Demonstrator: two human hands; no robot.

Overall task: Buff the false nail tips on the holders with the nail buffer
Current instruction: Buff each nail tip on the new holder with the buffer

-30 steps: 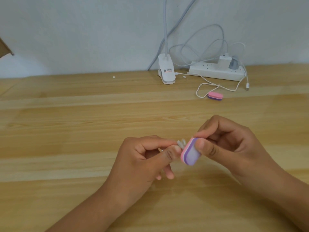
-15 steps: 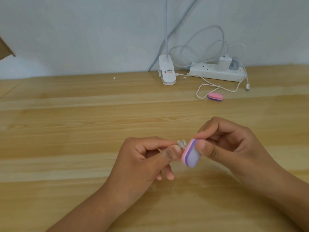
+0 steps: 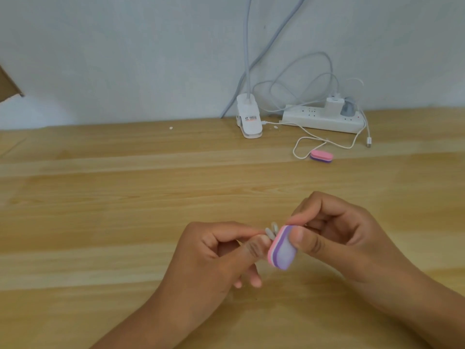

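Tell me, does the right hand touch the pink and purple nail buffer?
Touching. The head view shows the right hand pinching the nail buffer: thumb flat on its pale face, a fingertip on its upper end.

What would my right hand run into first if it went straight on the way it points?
Probably the nail tips pinched in the left hand; the right hand leads with the nail buffer.

The nail buffer (image 3: 283,248), pinched in the right hand (image 3: 339,243), has shifted slightly downward and toward the left hand (image 3: 216,255), sliding along the false nail tips (image 3: 270,230) held there.
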